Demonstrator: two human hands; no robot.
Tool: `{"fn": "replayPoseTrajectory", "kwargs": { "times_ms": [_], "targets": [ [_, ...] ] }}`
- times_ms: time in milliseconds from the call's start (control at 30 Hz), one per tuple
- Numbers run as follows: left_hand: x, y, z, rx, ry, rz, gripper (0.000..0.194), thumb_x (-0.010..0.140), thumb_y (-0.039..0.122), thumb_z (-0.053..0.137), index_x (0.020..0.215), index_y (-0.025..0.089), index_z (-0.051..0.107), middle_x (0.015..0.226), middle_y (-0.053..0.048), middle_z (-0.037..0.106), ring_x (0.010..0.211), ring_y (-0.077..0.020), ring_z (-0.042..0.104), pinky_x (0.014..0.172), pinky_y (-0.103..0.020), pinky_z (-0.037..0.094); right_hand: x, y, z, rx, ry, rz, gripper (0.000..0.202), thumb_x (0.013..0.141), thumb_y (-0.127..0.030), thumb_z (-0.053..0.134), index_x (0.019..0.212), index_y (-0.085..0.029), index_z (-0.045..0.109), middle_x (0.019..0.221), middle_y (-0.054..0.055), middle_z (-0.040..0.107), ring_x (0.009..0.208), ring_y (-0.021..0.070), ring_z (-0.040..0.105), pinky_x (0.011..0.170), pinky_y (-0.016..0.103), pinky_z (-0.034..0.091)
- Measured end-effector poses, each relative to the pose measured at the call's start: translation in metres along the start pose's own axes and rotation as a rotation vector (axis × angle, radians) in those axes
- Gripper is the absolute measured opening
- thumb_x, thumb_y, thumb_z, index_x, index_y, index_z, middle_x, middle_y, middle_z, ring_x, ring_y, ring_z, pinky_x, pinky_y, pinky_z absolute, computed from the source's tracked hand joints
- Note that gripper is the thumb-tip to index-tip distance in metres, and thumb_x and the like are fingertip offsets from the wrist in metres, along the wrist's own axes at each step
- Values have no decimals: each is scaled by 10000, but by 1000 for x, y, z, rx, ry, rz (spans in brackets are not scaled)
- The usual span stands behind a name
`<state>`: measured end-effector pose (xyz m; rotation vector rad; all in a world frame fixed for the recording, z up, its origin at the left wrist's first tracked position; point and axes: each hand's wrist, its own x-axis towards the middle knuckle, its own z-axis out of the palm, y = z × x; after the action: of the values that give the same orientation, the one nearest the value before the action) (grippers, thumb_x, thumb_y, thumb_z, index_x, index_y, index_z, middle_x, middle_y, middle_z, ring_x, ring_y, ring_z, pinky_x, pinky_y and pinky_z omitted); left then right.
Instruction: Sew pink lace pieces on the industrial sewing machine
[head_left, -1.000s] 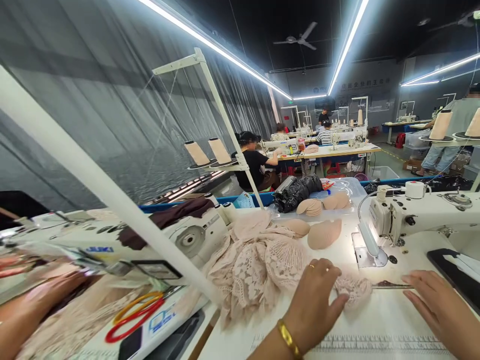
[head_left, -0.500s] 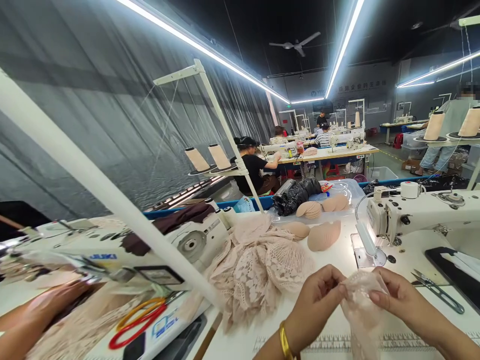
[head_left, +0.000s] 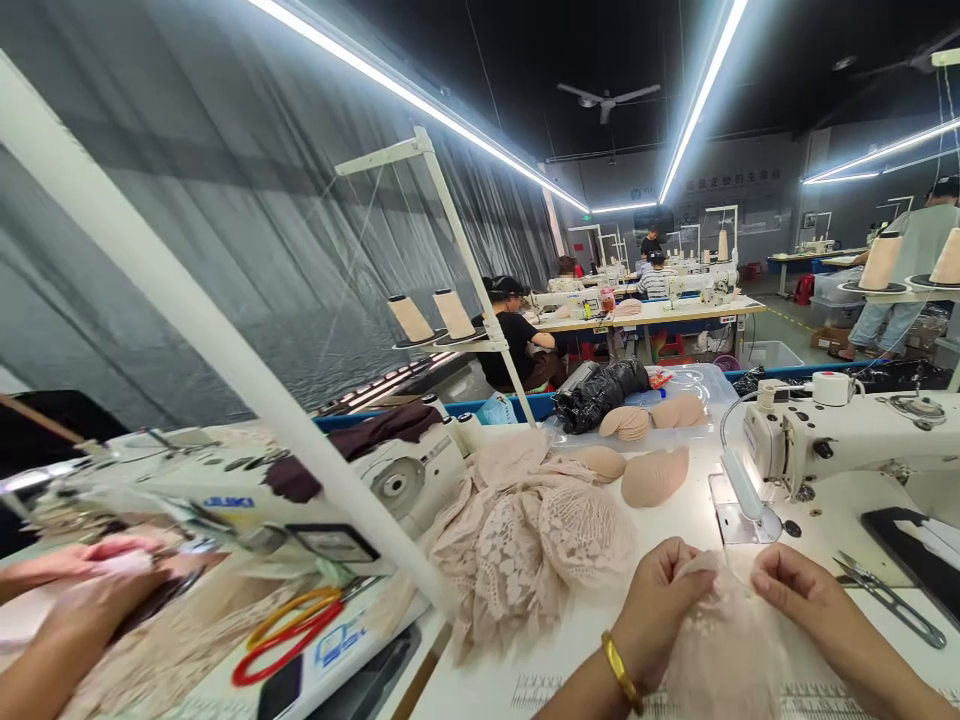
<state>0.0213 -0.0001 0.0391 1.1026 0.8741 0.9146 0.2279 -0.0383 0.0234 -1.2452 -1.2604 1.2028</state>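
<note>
Beige sheer cloth (head_left: pixel 724 655), the piece in hand, hangs just in front of the sewing machine (head_left: pixel 847 440), on the wearer's side and apart from its needle area. Left hand (head_left: pixel 667 610) pinches the top edge between thumb and bent fingers. Right hand (head_left: pixel 806 595) sits at the cloth's other side, fingers curled, thumb close to the index finger; whether it grips the edge cannot be told. Step in hand, as judged: sorting or straightening that edge by fingertip. Next move probably calls for a sure pinch from both hands, edge drawn evenly so that the thin cloth does not double over. Thread snips (head_left: pixel 885 592) lie near the right hand, in front of the machine. To the machine's left: overlapped beige cup pads (head_left: pixel 655 480), then a heaped lace pile (head_left: pixel 525 545). Behind those pads, left of the machine, a black plastic bundle (head_left: pixel 600 393) rests by more pads (head_left: pixel 626 424). Farthest left of the machine, a co-worker's hands (head_left: pixel 112 590) handle pale material; detail blurred.
</note>
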Motion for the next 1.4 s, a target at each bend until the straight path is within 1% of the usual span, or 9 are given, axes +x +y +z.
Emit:
{"fn": "replayPoseTrajectory", "kwargs": {
  "times_ms": [100, 167, 267, 367, 600, 1000, 1167, 1267, 1400],
  "targets": [
    [2, -1, -8, 220, -23, 18, 599, 744, 642, 813, 742, 236, 372, 677, 69, 395, 616, -110, 397, 594, -238, 364, 6, 12, 2, 136, -7, 31, 578, 854, -789, 728, 795, -241, 553, 788, -23, 555, 776, 195, 493, 715, 298, 406],
    [10, 10, -20, 511, -51, 77, 474, 802, 583, 801, 825, 219, 497, 737, 30, 523, 669, -147, 513, 619, -257, 436, 14, 23, 4, 182, -15, 47, 607, 844, -804, 732, 775, -251, 491, 713, -48, 512, 699, 175, 461, 670, 290, 363],
    [37, 42, -46, 1015, 30, 207, 332, 928, 395, 742, 1169, 193, 635, 1189, -118, 696, 1075, -287, 661, 947, -404, 545, 24, 40, 5, 126, 17, 42, 622, 811, -848, 726, 807, -265, 508, 624, -77, 458, 618, 170, 451, 623, 291, 316],
    [78, 74, -78, 1308, 173, 229, 346, 987, 225, 674, 1324, 152, 647, 1495, -200, 571, 1432, -374, 484, 1220, -567, 364, 29, 50, 5, 94, 15, 26, 615, 839, -872, 671, 859, -270, 550, 606, -74, 486, 591, 173, 463, 601, 296, 308],
    [131, 84, -113, 1677, 213, 126, 365, 1038, 374, 705, 1331, 160, 662, 1371, -125, 655, 1217, -291, 662, 1042, -526, 576, 28, 41, 8, -136, 50, 26, 553, 885, -790, 625, 758, -257, 550, 565, -56, 518, 579, 174, 493, 601, 305, 359],
    [85, 102, -92, 1175, 578, 471, 112, 950, 161, 510, 984, 182, 615, 1097, -131, 696, 1113, -292, 639, 1027, -478, 511, 23, 22, 11, -140, 27, 95, 423, 866, -634, 721, 751, -264, 551, 633, -53, 533, 618, 181, 508, 602, 298, 396],
    [22, 74, -52, 725, 274, 324, 208, 904, 421, 559, 877, 217, 526, 789, 10, 591, 686, -168, 561, 597, -267, 459, 13, 13, 0, -60, -79, 143, 540, 916, -784, 592, 840, -250, 586, 725, -32, 626, 635, 172, 516, 638, 302, 393],
    [0, 54, -32, 435, 88, 115, 253, 791, 416, 655, 823, 218, 502, 745, 39, 522, 663, -139, 474, 581, -239, 361, 5, 9, -8, -31, -144, 186, 612, 907, -849, 556, 818, -244, 564, 705, -25, 636, 632, 171, 506, 661, 309, 394],
    [-4, 38, -22, 486, 73, 66, 193, 735, 347, 633, 763, 218, 492, 729, 42, 483, 695, -147, 441, 623, -261, 338, -2, 3, -12, -26, -189, 188, 659, 905, -893, 520, 833, -239, 564, 719, -17, 628, 663, 180, 516, 704, 325, 401]
  ]
}}
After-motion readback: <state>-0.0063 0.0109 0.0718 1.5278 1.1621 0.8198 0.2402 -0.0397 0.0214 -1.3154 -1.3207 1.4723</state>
